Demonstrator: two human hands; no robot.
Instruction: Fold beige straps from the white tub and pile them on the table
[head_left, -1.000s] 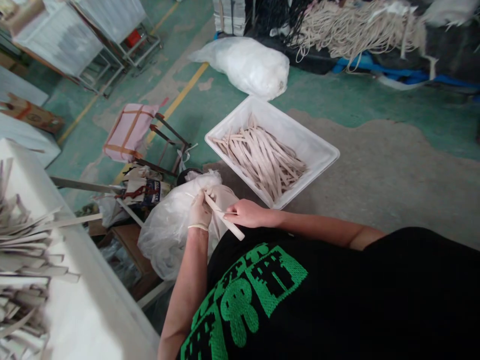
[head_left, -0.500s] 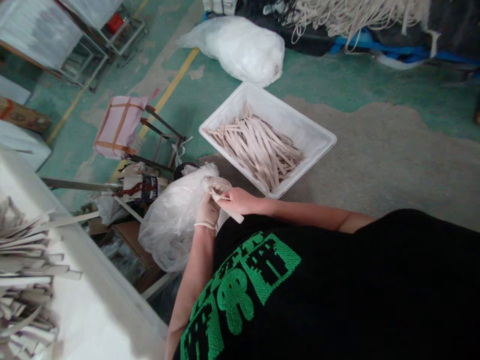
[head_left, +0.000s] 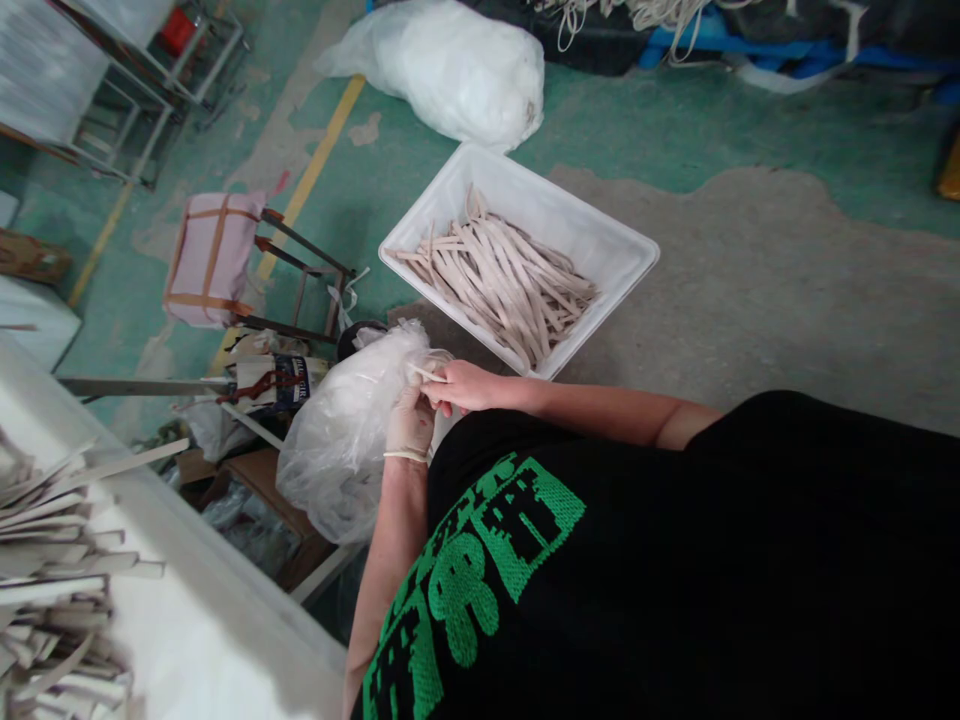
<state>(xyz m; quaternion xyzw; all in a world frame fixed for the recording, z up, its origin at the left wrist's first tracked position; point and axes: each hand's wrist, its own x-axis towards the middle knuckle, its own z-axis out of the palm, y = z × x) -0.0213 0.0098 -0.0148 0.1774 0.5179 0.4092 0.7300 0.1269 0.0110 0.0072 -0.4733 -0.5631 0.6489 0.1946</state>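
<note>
My left hand [head_left: 409,428] wears a pale, thin glove with its cuff at the wrist. Its fingers are closed on a narrow off-white strip [head_left: 426,374]. My bare right hand [head_left: 469,387] meets it there, fingers pinched around the same strip. Only a short end shows; the rest is hidden by the hands. Just behind them is a clear plastic bag [head_left: 322,470] with white stuff inside. Beyond my right forearm, a white plastic tub [head_left: 615,235] on the floor holds a heap of similar beige strips [head_left: 510,285].
A white table [head_left: 217,610] at lower left carries piled strips [head_left: 52,600]. A stool with a pink cushion [head_left: 214,260] stands to the left. Further off lie a full plastic sack [head_left: 472,75] and a blue pallet [head_left: 795,55] with cords on it.
The strip has turned between my hands: its broad end hung below my fingers before, and now only a thin end shows above them. The view has shifted slightly.
</note>
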